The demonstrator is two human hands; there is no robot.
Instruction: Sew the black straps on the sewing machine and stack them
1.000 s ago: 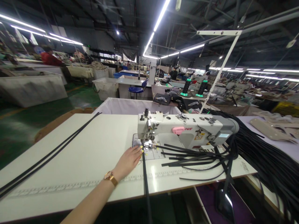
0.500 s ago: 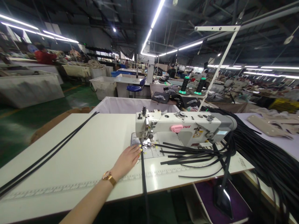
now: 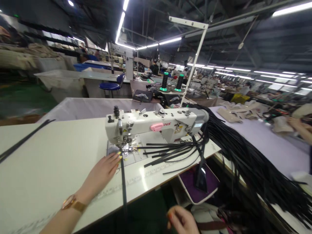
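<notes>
My left hand (image 3: pixel 104 170) lies by the needle area of the white sewing machine (image 3: pixel 151 125), its fingertips at the edge of a black strap (image 3: pixel 123 182). That strap runs from the presser foot down over the table's front edge. The fingers are close together and stretched out flat. Low in the view, in front of the table, is my right hand (image 3: pixel 181 219) with curled fingers; whether it holds anything is too blurred to tell. Several black strap ends (image 3: pixel 168 152) lie on the table under the machine arm.
A large pile of black straps (image 3: pixel 241 152) hangs at the right. Two thread cones (image 3: pixel 165 81) stand behind the machine. Below the table is a purple-lined tray (image 3: pixel 212 182). Another person's arm (image 3: pixel 301 128) shows at the far right beside beige pieces.
The view has turned to the right, so the machine appears further left. My right hand has come into view at the bottom. My left hand remains beside the presser foot.
</notes>
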